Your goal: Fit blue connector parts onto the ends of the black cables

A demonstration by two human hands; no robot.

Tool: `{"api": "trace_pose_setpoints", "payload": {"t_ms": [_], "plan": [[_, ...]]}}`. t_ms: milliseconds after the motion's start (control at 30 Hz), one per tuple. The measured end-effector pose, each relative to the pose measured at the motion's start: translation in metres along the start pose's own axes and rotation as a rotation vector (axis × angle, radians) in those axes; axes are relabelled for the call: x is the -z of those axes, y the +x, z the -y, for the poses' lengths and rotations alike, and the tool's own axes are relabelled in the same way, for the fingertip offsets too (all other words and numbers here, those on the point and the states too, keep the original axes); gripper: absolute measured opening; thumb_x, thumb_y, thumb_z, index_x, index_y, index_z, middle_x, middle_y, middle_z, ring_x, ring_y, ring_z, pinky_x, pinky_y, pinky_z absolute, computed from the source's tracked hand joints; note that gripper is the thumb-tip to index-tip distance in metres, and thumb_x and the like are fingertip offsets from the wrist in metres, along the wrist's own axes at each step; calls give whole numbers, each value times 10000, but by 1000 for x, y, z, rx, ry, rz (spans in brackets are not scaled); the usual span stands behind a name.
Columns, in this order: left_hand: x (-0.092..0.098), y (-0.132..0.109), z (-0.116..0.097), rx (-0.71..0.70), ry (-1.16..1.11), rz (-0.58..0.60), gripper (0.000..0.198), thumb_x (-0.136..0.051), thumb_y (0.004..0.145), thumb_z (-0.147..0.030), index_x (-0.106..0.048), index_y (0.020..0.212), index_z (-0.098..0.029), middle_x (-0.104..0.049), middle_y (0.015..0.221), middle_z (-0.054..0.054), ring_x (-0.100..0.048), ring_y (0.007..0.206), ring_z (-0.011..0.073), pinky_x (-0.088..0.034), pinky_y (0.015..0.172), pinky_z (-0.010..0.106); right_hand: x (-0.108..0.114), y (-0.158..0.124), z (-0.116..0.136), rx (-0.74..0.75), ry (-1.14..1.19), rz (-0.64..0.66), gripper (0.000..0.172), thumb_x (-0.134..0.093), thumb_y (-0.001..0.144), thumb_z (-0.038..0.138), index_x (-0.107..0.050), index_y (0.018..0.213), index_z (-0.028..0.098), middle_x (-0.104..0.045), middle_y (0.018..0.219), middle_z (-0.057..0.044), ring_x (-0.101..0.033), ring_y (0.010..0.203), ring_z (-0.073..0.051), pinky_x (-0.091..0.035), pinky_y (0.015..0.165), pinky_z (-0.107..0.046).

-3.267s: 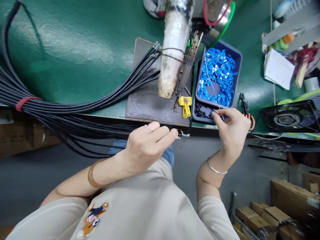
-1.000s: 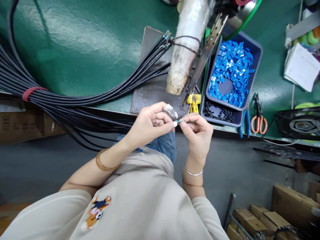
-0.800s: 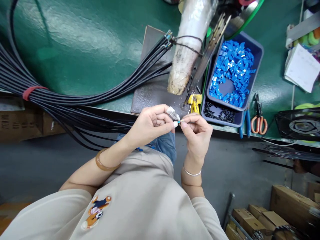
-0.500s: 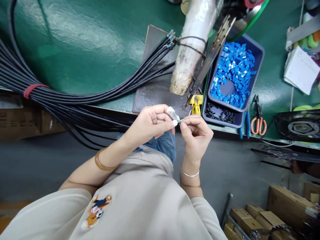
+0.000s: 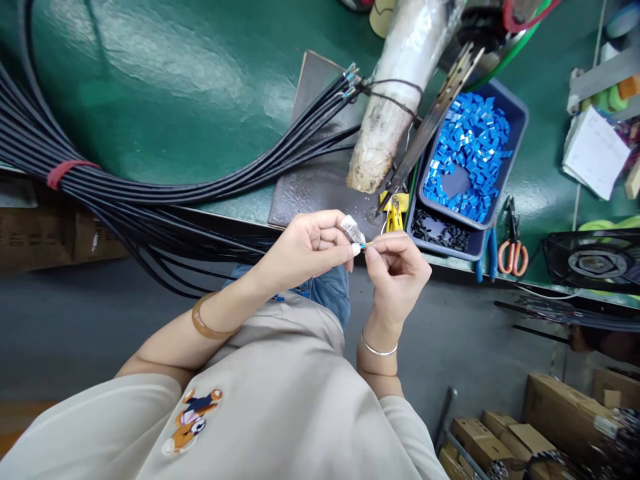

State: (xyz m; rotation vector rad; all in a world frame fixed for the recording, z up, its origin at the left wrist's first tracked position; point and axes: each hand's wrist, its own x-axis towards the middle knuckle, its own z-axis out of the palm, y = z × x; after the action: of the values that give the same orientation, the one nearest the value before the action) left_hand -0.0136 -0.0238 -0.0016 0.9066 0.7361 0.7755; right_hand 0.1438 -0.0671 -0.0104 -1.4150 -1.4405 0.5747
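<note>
Just below the bench edge, my left hand [image 5: 305, 250] is closed in a pinch on the stripped end of a black cable [image 5: 220, 248]; its forefinger is wrapped in grey tape. My right hand [image 5: 397, 270] meets it fingertip to fingertip, pinched on a tiny blue part and a thin wire at the cable's tip. A thick bundle of black cables [image 5: 150, 193] with a red band [image 5: 65, 171] sweeps from the left across the green bench [image 5: 175, 87] to a dark plate [image 5: 320, 187]. Above it slants a wrapped soldering tool [image 5: 395, 100].
A dark blue tray [image 5: 517, 113] of several small blue parts sits right of the plate, over a tray of black bits [image 5: 440, 233]. A yellow clip [image 5: 395, 207], orange-handled scissors [image 5: 511, 247], blue pliers [image 5: 493, 243] and a black fan [image 5: 595, 257] lie near the bench edge. Cardboard boxes [image 5: 565, 413] stand on the floor.
My right hand came from the parts tray over to my left hand, and both rose slightly to the bench edge. In the last second the hands stay pinched together, hardly moving.
</note>
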Motion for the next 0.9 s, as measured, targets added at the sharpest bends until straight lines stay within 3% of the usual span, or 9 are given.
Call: {"api": "trace_pose_setpoints", "payload": {"t_ms": [67, 167, 233, 367, 467, 633, 900], "plan": [[1, 0, 1, 30, -24, -12, 90, -680, 798, -177, -597, 809, -145, -653, 596, -10, -378, 368, 8, -258, 358, 145, -3, -4, -1, 220, -176, -58, 77, -689, 830, 180, -665, 837, 254, -649, 787, 12, -532, 585, -86, -394, 490, -241], [3, -1, 1, 40, -48, -42, 58, -657, 802, -162, -607, 789, -136, -635, 588, -9, -362, 370, 5, -235, 361, 149, -3, -7, -2, 463, -371, -85, 261, -709, 801, 86, -691, 968, 286, -700, 843, 4, -631, 680, -103, -490, 588, -242], [4, -1, 1, 41, -43, -48, 50, -652, 797, -155, -614, 775, -131, -632, 582, -9, -353, 374, 2, -231, 364, 145, 0, -7, -1, 426, -337, -80, 233, -706, 817, 107, -697, 966, 287, -705, 841, 1, -647, 700, -114, -498, 589, -250], [0, -2, 1, -3, 18, -39, 38, -677, 750, -139, -641, 762, -133, -629, 580, -16, -473, 446, 30, -360, 427, 132, 13, 0, 5, 136, -132, -128, 45, -693, 850, 199, -691, 854, 244, -661, 786, -6, -614, 691, -126, -441, 532, -258], [-4, -3, 2, -55, 69, -48, 64, -706, 718, -142, -645, 737, -130, -607, 588, -18, -528, 508, 51, -418, 484, 144, 21, 4, 11, 27, -69, -30, 40, -717, 838, 247, -689, 819, 226, -645, 774, -6, -547, 620, -105, -357, 473, -245], [-7, -3, 4, -101, 111, -17, 57, -694, 733, -133, -641, 739, -115, -555, 590, -29, -458, 496, 32, -364, 467, 143, 27, 6, 13, 24, -87, 128, 18, -715, 837, 211, -705, 830, 224, -655, 789, 8, -412, 516, -57, -264, 439, -243], [-5, -2, 9, -133, 191, -9, 74, -691, 776, -173, -640, 773, -119, -567, 640, -13, -478, 542, 50, -389, 503, 161, 31, 8, 12, 44, -150, 177, 49, -711, 835, 194, -681, 807, 220, -646, 766, 27, -367, 490, -49, -298, 457, -245]]}}
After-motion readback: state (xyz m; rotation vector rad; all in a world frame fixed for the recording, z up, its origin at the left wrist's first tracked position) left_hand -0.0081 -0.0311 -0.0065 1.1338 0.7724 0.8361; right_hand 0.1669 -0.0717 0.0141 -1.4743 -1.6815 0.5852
